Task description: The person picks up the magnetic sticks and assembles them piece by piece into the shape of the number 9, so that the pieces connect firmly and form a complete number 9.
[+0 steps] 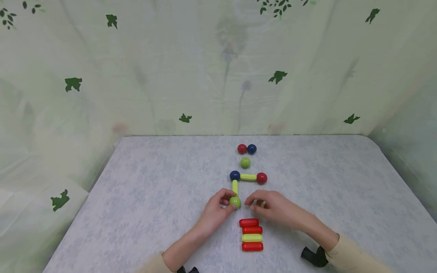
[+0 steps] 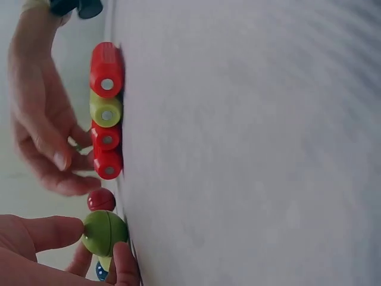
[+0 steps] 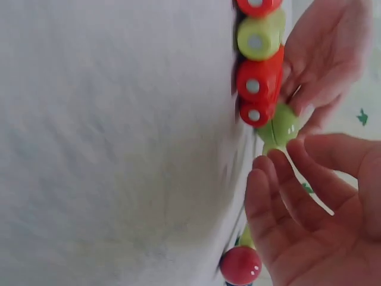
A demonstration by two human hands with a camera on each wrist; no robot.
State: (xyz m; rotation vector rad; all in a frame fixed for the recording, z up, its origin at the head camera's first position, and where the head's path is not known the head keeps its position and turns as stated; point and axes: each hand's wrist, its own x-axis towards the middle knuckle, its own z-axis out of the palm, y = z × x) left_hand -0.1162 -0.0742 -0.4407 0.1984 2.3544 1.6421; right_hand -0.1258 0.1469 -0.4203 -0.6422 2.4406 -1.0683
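On the grey table, my left hand (image 1: 213, 212) pinches a green ball (image 1: 235, 203) between thumb and fingers. From that ball a yellow-green rod (image 1: 235, 187) runs away to a dark blue ball (image 1: 235, 175). A second yellow-green rod (image 1: 248, 177) goes right from the blue ball to a red ball (image 1: 261, 178), so the joined pieces form a corner. My right hand (image 1: 274, 206) hovers just right of the green ball, fingers loosely bent around nothing. Nearer me lie three red rods (image 1: 252, 247) and one yellow-green rod (image 1: 252, 237), side by side; pale round spots mark their ends (image 2: 106, 115).
Beyond the joined pieces sits a loose green ball (image 1: 245, 163). Behind it, another red ball (image 1: 242, 149) and blue ball (image 1: 252, 149) stand side by side near the table's (image 1: 153, 170) far edge. A pale leaf-patterned cloth (image 1: 205, 76) hangs behind the table.
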